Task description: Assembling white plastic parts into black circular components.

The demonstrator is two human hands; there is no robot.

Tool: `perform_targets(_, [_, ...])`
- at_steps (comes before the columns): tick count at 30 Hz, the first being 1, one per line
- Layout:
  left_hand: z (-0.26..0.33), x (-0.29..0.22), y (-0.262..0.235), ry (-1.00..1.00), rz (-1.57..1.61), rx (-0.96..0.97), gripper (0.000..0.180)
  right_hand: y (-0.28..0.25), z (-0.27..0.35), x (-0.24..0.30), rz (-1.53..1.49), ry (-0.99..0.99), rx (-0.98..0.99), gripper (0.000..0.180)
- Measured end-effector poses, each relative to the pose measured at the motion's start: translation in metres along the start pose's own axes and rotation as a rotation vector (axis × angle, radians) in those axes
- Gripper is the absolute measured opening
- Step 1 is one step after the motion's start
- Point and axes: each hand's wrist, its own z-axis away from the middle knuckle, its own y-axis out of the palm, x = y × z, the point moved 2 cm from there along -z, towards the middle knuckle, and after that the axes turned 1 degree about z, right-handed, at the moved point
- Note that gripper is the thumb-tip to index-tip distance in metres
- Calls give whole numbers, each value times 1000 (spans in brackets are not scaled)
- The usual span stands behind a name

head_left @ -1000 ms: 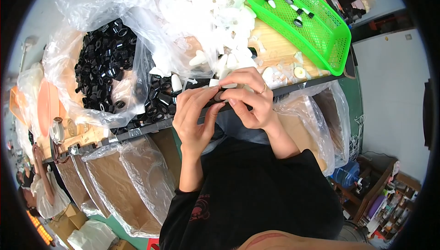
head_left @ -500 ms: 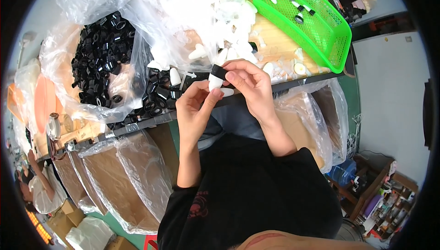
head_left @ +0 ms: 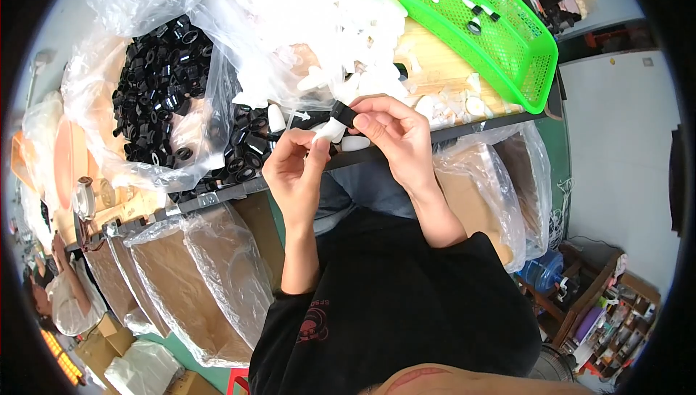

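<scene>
Between my hands, over the table's front edge, is a white cone-like piece (head_left: 330, 131) with a black ring (head_left: 344, 114) around its upper end. My right hand (head_left: 400, 140) pinches the black ring between thumb and fingers. The thumb and forefinger of my left hand (head_left: 293, 172) are closed on the tip of the white piece, which looks stretched and slanted towards that hand. Just below the pair lies another white piece (head_left: 354, 143), and one more white piece (head_left: 276, 118) rests left of them among loose black rings (head_left: 246, 150).
A clear plastic bag holds many black rings (head_left: 163, 90) at left. White pieces (head_left: 355, 25) heap at the back. A green basket (head_left: 540, 80) with several assembled pieces stands at right. Plastic-lined boxes (head_left: 199, 286) hang below the table edge. Another person (head_left: 72, 297) sits far left.
My left hand has moved slightly left and pulls the white piece's tip, which now looks longer and thinner. My right hand keeps hold of the black ring in nearly the same place.
</scene>
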Motion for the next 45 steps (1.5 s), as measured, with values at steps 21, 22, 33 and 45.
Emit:
perform_targets(21, [-12,-10,2,398,-327,205,23,-2,5,23,554,-482,207,18])
perform_targets(22, [-12,-15,4,398,-345,225,27,0,5,24,547,-488,186,21])
perform_targets(33, [-9,-21,1,561,-438,188,25,7,10,33,759,-684,221,19])
perform_targets(45, [-11,-7,-8,425,-292,176,12,7,12,30,711,-738,194,21])
